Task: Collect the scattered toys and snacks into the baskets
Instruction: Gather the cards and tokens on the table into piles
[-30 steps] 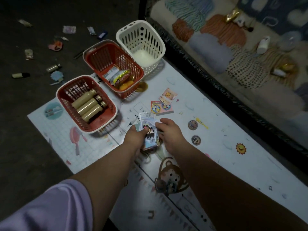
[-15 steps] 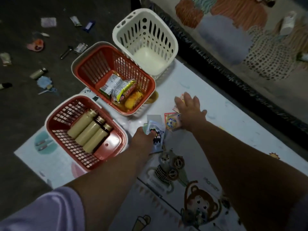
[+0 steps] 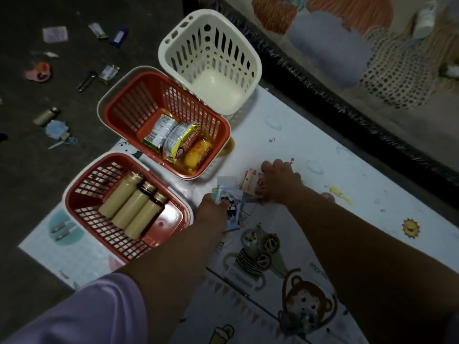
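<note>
My left hand [image 3: 211, 209] grips a stack of cartoon cards [image 3: 232, 207] just above the play mat [image 3: 323, 150]. Right beside it, my right hand [image 3: 279, 182] curls its fingers over more picture cards [image 3: 252, 183] lying on the mat. Three baskets stand to the left of the hands. The near red basket [image 3: 82, 184] holds three tan bottles [image 3: 134, 209]. Snack packets [image 3: 178, 140] lie in the middle red basket [image 3: 119, 95]. The white basket [image 3: 173, 38] behind them is empty.
Small packets and toys lie scattered on the dark floor at the upper left, among them a pink toy [image 3: 39, 73], a small bottle [image 3: 46, 116] and a blue toy [image 3: 58, 131]. A black-edged playpen wall [image 3: 335, 103] runs along the mat's far side.
My right hand left the card stack, reached forward to the picture cards on the mat and now closes over them. My left hand kept the stack. The view shifted closer to the baskets.
</note>
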Motion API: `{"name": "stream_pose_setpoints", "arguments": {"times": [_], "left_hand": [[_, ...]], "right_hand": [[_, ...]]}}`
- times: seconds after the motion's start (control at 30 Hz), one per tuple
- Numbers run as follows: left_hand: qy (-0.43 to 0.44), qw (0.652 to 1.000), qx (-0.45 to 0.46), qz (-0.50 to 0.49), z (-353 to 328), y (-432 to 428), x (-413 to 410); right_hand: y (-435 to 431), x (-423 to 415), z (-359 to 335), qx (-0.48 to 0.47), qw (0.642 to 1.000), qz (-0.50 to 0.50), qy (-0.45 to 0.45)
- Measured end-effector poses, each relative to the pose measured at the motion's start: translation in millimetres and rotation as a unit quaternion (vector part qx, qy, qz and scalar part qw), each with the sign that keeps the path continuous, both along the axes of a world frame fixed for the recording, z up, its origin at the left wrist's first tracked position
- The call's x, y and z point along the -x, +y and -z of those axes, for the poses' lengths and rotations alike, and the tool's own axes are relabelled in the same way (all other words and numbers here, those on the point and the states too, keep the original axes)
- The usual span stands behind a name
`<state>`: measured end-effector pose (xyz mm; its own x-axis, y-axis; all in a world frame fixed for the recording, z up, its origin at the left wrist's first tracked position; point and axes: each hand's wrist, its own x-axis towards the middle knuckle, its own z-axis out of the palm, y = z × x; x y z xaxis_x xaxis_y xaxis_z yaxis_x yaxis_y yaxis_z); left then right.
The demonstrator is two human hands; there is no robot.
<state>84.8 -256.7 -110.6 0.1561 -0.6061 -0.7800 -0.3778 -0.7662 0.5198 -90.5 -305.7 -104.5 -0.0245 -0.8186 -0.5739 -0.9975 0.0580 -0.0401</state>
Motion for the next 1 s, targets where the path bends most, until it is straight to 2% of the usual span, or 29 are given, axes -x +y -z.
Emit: {"name": "stream_pose_setpoints", "arguments": {"times": [0.1,0.17,0.27,0.4,0.53,0.6,0.67,0.7,0.73,0.8,0.83,0.93,1.0], "left_hand": [[0.001,1.000,-0.004,-0.004,0.0,0.7,-0.2],[0.002,1.000,-0.003,-0.015,-1.9,0.9,-0.8],[0.030,0.998,-0.004,-0.062,-6.7,5.8,-0.3],[0.068,0.991,-0.011,-0.118,-11.6,19.0,-1.0],[0.074,0.988,0.006,-0.133,-21.0,25.9,-0.1],[0.070,0.989,0.016,-0.132,-22.9,29.3,0.2],[0.062,0.989,0.031,-0.128,-23.3,33.3,-0.1],[0.062,0.989,0.036,-0.132,-24.4,35.8,-0.3],[0.068,0.987,0.042,-0.138,-26.9,38.3,0.0],[0.091,0.983,0.050,-0.151,-30.8,44.5,1.2],[0.105,0.981,0.050,-0.154,-31.3,47.7,1.3],[0.147,0.975,0.041,-0.161,-41.0,59.5,5.4],[0.181,0.967,0.035,-0.175,-50.3,67.5,9.6]], "right_hand": [[3.6,-4.5,1.2,0.009,0.999,-0.022,0.031],[2.9,-8.2,3.4,0.024,0.999,-0.020,0.008],[12.5,-11.2,-1.5,0.017,0.996,0.054,-0.067],[49.4,-0.5,-0.7,0.017,0.977,0.187,-0.099],[71.0,-2.5,1.4,0.068,0.972,0.205,-0.089],[75.2,-3.3,0.3,0.114,0.959,0.239,-0.104],[78.0,3.6,2.0,0.173,0.917,0.327,-0.152],[78.1,10.1,5.2,0.200,0.882,0.382,-0.190],[78.3,17.4,2.9,0.212,0.833,0.443,-0.253],[80.5,28.8,-7.0,0.190,0.680,0.563,-0.428],[83.5,30.0,-12.8,0.156,0.632,0.575,-0.495],[102.8,8.8,-33.9,0.012,0.651,0.502,-0.570],[120.7,-12.8,-34.7,-0.039,0.631,0.482,-0.606]]}}
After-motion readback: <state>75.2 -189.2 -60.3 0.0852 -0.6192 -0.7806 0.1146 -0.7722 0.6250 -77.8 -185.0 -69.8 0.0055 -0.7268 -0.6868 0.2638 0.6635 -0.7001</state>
